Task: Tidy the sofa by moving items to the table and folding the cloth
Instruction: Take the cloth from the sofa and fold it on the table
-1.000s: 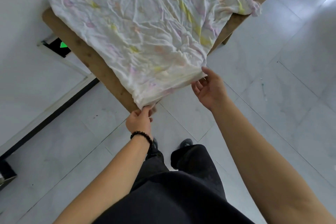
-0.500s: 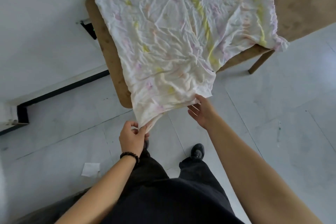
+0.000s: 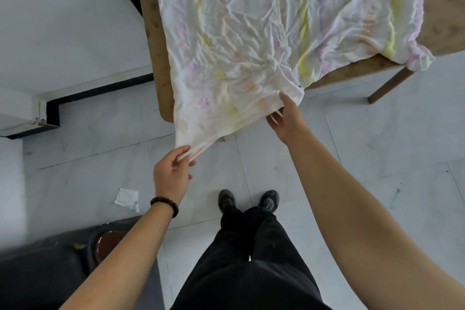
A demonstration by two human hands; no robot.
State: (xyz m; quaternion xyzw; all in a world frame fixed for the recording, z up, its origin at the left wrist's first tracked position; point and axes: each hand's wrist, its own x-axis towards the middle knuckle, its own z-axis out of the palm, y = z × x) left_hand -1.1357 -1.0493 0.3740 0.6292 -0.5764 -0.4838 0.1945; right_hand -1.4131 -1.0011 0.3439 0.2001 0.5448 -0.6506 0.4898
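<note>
A crumpled white cloth (image 3: 251,33) with yellow and pink stains lies spread over the brown wooden table (image 3: 153,33), its near part hanging off the table's corner. My left hand (image 3: 172,171) pinches the cloth's lowest corner, pulled out above the floor. My right hand (image 3: 288,118) holds the cloth's near edge further right, thumb on top and fingers under the fabric. The dark sofa (image 3: 50,272) fills the bottom left corner.
A table leg (image 3: 387,85) stands at the right. A scrap of white paper (image 3: 125,197) lies on the pale tiled floor. The white wall with its black skirting (image 3: 100,90) runs along the left. My feet (image 3: 247,200) stand just short of the table.
The view has swung so the table sits higher and further right. My left hand has drawn the cloth corner down and away from the table; the sofa has come into view.
</note>
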